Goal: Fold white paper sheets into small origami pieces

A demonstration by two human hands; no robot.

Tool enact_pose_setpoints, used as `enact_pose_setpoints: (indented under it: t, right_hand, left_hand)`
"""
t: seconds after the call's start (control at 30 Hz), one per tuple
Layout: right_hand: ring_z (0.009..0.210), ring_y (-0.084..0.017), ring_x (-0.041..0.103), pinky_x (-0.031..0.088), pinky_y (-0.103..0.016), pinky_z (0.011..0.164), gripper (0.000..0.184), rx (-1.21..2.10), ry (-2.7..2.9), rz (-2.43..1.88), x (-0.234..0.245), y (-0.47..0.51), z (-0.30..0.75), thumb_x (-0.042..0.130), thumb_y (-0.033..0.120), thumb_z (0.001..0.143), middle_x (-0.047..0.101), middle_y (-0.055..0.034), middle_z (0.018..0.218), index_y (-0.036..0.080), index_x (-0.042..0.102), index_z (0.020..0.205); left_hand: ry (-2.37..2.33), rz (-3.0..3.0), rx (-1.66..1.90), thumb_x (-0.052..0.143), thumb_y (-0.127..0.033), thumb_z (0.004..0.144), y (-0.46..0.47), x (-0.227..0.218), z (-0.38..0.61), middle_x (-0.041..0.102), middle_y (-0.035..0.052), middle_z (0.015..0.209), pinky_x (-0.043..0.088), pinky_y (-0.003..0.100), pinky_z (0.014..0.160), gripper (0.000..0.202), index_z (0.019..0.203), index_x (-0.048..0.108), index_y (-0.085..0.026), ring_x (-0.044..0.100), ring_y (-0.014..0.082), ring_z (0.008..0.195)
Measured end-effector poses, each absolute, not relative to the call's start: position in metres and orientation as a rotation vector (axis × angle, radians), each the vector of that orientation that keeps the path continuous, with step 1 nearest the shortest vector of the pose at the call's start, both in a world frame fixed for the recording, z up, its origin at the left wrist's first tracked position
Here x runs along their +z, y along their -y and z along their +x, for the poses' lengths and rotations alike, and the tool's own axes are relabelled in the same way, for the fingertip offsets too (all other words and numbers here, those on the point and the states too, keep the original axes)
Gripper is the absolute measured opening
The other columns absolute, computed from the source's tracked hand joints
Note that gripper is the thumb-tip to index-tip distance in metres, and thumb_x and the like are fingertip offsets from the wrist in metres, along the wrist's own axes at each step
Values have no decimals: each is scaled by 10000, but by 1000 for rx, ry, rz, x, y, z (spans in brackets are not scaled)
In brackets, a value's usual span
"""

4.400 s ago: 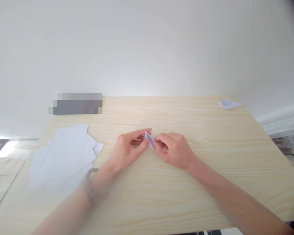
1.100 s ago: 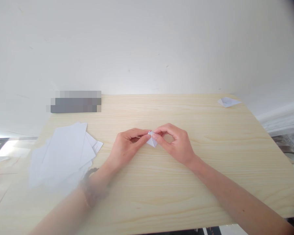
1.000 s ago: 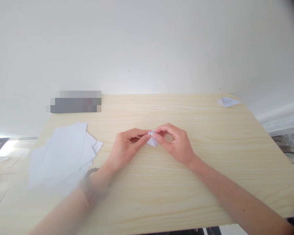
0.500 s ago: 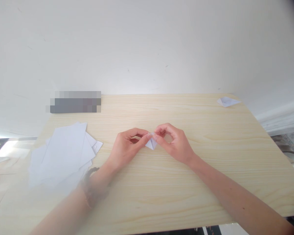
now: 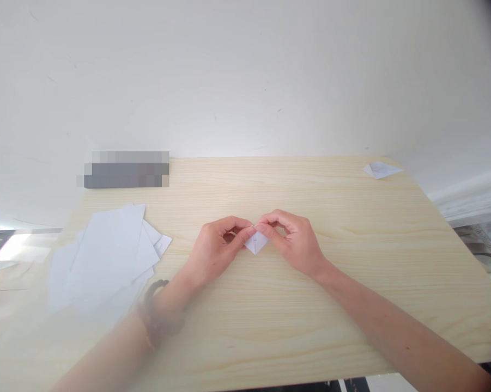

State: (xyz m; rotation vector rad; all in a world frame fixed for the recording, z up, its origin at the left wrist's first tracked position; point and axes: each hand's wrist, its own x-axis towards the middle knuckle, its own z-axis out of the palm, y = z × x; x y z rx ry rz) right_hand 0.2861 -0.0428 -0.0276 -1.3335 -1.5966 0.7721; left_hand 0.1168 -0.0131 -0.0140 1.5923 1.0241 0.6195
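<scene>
A small folded piece of white paper [image 5: 255, 244] is pinched between both hands over the middle of the table, its pointed end towards me. My left hand [image 5: 218, 245] grips its left upper side between thumb and fingers. My right hand [image 5: 296, 239] pinches the upper right side in the same way, the two thumbs nearly meeting at the top. The fingers and thumbs cover the paper's far edge, so only the lower, diamond-like part shows.
A loose stack of white paper sheets [image 5: 108, 250] lies to the left on the wooden table [image 5: 245, 332]. A folded paper shape [image 5: 382, 170] rests at the far right corner. At the back left stands a blurred-out grey object [image 5: 125, 174], before the white wall [image 5: 245, 76].
Both hands have shifted slightly towards me with the paper. The paper's visible face looks flatter and wider than before. The sheets and the folded shape have not moved.
</scene>
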Motion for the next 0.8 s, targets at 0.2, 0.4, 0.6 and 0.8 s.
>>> enact_pose_setpoints:
  t: [0.2,0.4,0.6,0.8]
  right_hand:
    - [680,-121,607,493,-252,653,89,758,1520,-1315,-28,44,286,590,276,798,656,-3,735,195,618,774]
    - [677,-125,609,507,-260,648,91,827,1504,-1318,-28,44,284,585,279,797,657,-4,736,196,615,775]
    - [674,-122,614,512,-253,646,90,833,1428,-1308,-29,44,285,609,278,780,656,-2,729,190,619,763]
    - [691,-129,619,514,-256,641,82,806,1447,-1269,-28,44,285,627,281,766,665,-5,754,201,627,786]
  left_hand:
    - [-978,1576,554,587,-403,780,13,-11,116,681,35,904,481,248,714,300,977,619,-179,621,162,794]
    - [-1000,1623,479,559,-437,788,11,-13,113,668,14,777,447,235,622,288,840,653,-170,592,150,700]
    - [-980,1549,514,581,-422,776,13,-12,115,674,17,813,452,224,623,282,902,652,-180,591,138,694]
    - [-985,1574,448,588,-425,762,13,-11,114,686,27,790,454,241,617,284,875,657,-173,612,170,718]
